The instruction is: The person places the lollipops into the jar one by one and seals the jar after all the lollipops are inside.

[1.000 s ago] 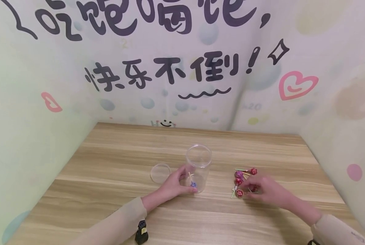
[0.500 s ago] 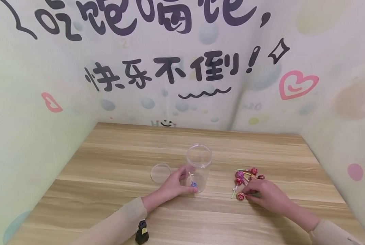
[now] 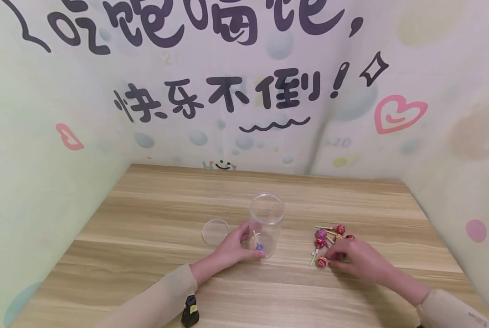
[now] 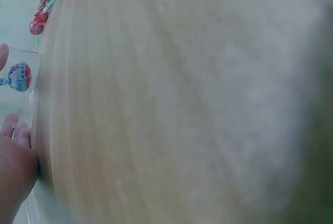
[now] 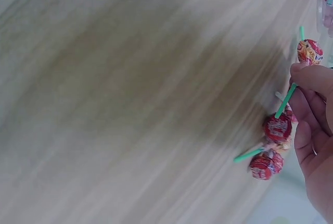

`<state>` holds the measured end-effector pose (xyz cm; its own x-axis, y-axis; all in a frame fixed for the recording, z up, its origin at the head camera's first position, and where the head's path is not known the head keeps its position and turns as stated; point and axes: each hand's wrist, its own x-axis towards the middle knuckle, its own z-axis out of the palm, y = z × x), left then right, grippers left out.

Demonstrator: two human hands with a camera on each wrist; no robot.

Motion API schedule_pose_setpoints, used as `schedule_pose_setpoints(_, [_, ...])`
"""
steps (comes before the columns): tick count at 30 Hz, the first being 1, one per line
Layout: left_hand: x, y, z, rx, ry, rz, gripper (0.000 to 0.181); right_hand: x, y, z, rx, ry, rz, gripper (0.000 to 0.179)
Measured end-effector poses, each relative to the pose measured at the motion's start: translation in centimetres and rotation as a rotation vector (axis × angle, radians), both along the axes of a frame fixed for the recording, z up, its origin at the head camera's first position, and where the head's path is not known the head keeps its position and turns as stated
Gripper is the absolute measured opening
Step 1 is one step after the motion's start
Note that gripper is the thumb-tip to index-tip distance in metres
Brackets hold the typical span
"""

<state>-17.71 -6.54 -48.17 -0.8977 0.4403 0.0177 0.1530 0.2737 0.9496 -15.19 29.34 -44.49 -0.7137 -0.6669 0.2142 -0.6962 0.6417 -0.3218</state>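
Observation:
A clear plastic jar stands upright and uncovered on the table, with one blue-wrapped lollipop inside near the bottom. My left hand holds the jar low on its left side, thumb in front. To the right, my right hand pinches a red-and-yellow wrapped lollipop just below its head. Its green stick runs past the thumb in the right wrist view. Several other lollipops, mostly red and purple, lie in a loose pile beside these fingers; the hand hides part of the pile.
A round clear lid lies flat left of the jar, close to the left wrist. The wooden table meets a printed wall at the back. A small black object is by the left sleeve.
The right hand has taken a lollipop between thumb and fingers and drawn it slightly toward the front of the table. The left hand and jar have stayed in place.

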Motion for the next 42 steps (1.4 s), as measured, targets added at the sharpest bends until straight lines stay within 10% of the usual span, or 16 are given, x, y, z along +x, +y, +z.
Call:
schedule_pose_setpoints(14, [-0.2,0.0,-0.3,-0.024,-0.003,0.002,0.077,-1.8,-1.1,3.9,-0.016,-0.071,0.03,0.023])
schedule_pose_setpoints(42, [-0.3,0.0,-0.2,-0.012,0.002,-0.018,0.082,-6.3,-7.4,16.8,0.091,0.003,0.154,0.017])
